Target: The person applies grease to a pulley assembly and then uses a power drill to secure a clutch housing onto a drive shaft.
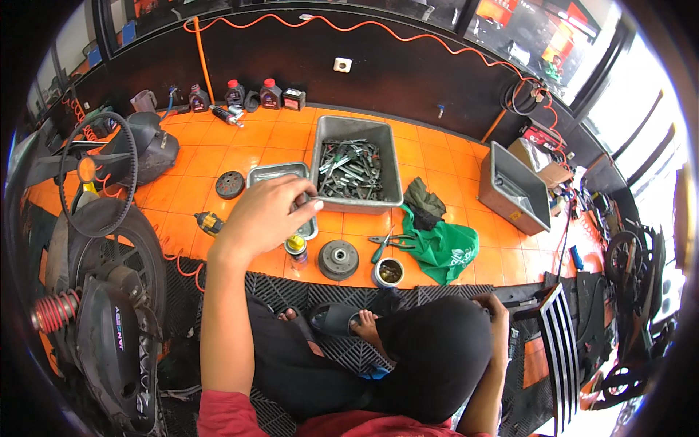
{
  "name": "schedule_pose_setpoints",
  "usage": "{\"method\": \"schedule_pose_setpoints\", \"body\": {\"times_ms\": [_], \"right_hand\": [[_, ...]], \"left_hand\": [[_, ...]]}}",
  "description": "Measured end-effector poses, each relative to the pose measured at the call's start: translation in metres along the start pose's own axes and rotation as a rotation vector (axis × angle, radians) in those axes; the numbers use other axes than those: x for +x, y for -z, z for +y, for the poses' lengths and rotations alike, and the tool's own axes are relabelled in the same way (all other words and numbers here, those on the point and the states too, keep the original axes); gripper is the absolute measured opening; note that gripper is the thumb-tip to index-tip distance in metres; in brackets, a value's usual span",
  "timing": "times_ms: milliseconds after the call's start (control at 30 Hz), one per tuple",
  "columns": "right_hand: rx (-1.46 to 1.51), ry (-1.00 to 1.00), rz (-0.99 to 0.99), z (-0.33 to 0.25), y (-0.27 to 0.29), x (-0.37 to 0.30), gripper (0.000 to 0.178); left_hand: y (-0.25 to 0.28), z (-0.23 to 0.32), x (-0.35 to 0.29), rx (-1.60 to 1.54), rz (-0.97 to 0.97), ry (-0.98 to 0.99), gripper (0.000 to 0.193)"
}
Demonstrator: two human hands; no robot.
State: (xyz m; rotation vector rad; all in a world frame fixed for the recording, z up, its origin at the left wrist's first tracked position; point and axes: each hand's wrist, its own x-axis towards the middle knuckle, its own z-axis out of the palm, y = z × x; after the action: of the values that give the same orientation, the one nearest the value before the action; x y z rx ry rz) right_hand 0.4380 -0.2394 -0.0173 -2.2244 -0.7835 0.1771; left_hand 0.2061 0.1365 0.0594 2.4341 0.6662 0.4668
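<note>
My left hand (266,213) is stretched over a shallow metal tray (280,171), beside a grey bin (357,205) heaped with wrenches and other metal tools (351,169). Its thumb and fingers are pinched together around something small and dark that I cannot make out. Just below it stands a spray can (296,251) with a yellow top. My right hand (496,320) rests against the outer side of my bent right knee, its fingers partly hidden and loosely spread, with no object seen in it. A round metal drum part (338,260) lies before my feet.
Pliers (392,239), a small tub of dark grease (388,272) and a green cloth bag (444,251) lie to the right. Another grey bin (515,189) stands farther right. A wheel (116,247) and scooter parts crowd the left. Bottles (270,95) line the wall.
</note>
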Motion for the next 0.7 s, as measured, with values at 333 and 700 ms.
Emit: {"method": "schedule_pose_setpoints", "body": {"times_ms": [333,700], "right_hand": [[0.353,-0.021,0.153,-0.02,0.03,0.006,0.028],[0.019,0.798,-0.611,-0.141,-0.134,0.085,0.059]], "left_hand": [[0.024,0.015,-0.025,0.004,0.104,0.022,0.028],[-0.004,-0.003,-0.027,0.229,-0.294,0.061,0.045]]}}
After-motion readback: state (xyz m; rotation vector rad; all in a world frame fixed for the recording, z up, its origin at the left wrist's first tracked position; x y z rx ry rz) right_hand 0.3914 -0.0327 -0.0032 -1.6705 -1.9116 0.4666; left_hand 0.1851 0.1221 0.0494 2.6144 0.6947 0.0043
